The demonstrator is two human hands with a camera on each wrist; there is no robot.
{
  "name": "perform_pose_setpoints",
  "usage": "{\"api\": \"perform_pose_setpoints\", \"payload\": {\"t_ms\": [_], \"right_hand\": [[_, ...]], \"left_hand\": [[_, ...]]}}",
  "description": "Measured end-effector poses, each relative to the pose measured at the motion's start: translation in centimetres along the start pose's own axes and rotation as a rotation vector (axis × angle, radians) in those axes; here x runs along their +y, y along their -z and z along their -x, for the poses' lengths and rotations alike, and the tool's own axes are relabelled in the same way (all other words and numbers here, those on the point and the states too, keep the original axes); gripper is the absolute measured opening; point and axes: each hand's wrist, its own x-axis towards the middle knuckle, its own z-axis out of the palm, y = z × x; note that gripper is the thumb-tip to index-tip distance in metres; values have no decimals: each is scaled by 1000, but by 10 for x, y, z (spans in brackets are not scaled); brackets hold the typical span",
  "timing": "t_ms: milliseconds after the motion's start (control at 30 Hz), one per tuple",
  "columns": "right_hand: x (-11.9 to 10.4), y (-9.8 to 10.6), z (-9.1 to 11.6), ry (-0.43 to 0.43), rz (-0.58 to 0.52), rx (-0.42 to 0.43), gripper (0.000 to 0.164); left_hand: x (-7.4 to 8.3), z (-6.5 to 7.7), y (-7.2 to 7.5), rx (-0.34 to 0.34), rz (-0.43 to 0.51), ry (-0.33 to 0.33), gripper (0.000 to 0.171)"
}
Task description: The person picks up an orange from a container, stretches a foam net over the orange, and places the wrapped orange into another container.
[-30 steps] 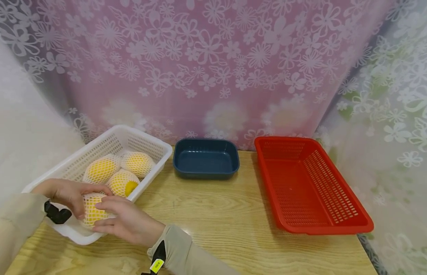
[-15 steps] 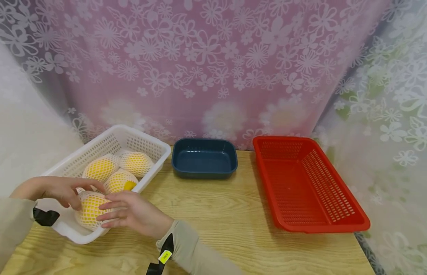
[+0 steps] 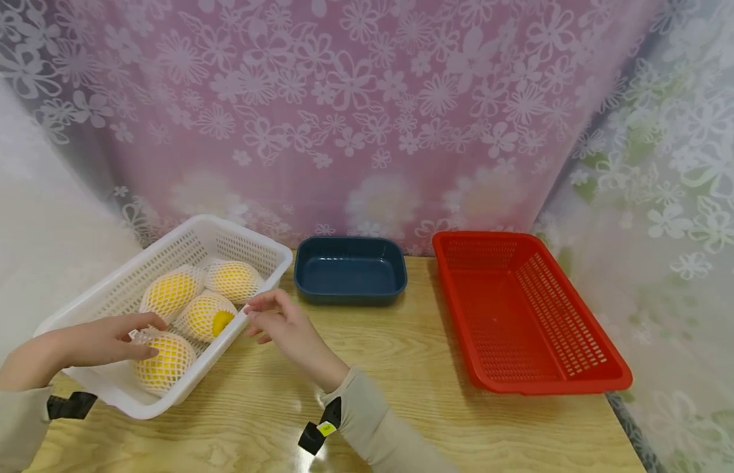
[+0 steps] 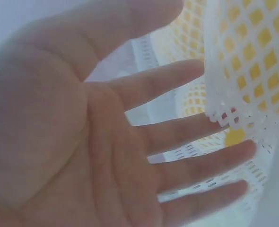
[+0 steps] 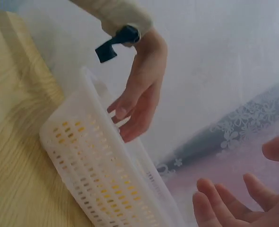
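Note:
A white slotted basket [image 3: 257,246] stands at the table's left and holds several yellow fruits in white foam nets. My left hand [image 3: 115,338] reaches into its near end, and its straight fingers touch the nearest netted fruit [image 3: 165,364]. In the left wrist view the palm [image 4: 59,132] is open and the net [image 4: 246,61] hangs just past the fingertips. My right hand [image 3: 275,316] hovers over the table beside the basket's right rim, relaxed and holding nothing. The right wrist view shows the left hand [image 5: 142,94] above the basket [image 5: 92,175].
A dark blue tray [image 3: 350,292] sits at the back centre, and a red slotted basket [image 3: 585,384] stands at the right. Flowered curtains close in the back and both sides. Bare wooden tabletop [image 3: 372,368] lies between the baskets.
Both hands were around the nearest netted fruit. The right hand has let go and moved right, out past the basket's rim. The left hand has opened and the fruit lies in the basket.

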Motion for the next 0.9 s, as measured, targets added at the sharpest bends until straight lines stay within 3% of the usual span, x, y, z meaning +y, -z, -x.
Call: {"api": "perform_pose_setpoints", "payload": {"t_ms": [100, 267, 333, 400, 533, 667, 800, 900], "right_hand": [[3, 11, -2, 87, 64, 64, 26], [16, 20, -11, 142, 138, 210, 29], [22, 21, -15, 124, 145, 249, 36], [30, 21, -20, 101, 127, 270, 44], [49, 15, -33, 31, 96, 290, 69], [66, 2, -45, -71, 126, 274, 90], [79, -9, -49, -91, 184, 203, 96], [85, -14, -49, -71, 179, 143, 96]], "left_hand": [[-1, 6, -10, 183, -128, -77, 42], [-4, 14, -33, 615, -267, -189, 36], [-3, 17, -43, 776, -244, -168, 40], [-2, 20, -54, 901, -181, -99, 51], [2, 23, -78, 1111, 62, 155, 78], [6, 19, -98, 1288, 410, 321, 91], [10, 12, -109, 1354, 743, 320, 92], [14, 5, -113, 1379, 977, 213, 93]]}}
